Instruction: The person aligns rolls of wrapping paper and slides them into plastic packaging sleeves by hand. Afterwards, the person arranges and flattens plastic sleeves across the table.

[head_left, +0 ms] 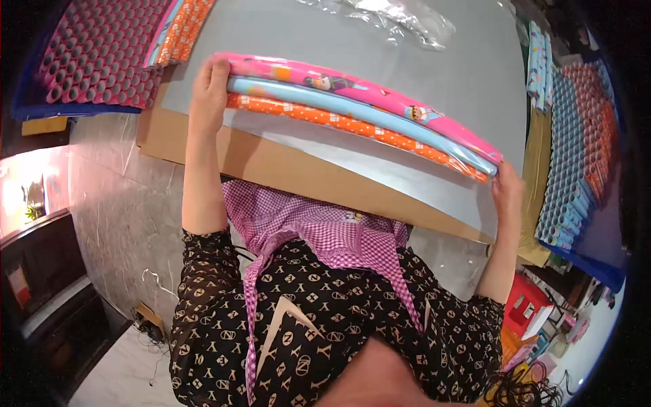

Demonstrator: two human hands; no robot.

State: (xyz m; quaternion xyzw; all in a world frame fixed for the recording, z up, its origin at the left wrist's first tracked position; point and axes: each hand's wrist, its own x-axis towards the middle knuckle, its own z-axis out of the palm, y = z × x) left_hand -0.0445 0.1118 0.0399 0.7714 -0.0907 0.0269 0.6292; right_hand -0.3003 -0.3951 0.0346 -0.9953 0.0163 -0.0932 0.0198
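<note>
Three long rolls lie side by side in clear plastic: a pink patterned roll, a light blue roll and an orange dotted roll. My left hand is closed round their left ends. At the right ends, my right hand is closed with its fingertips against the rolls. The bundle is held over the grey table top, near its front edge.
Pink rolls are stacked at the back left, beside a small patterned bundle. Blue rolls and orange rolls are stacked at the right. Crumpled clear plastic lies at the back. Brown cardboard runs along the front edge.
</note>
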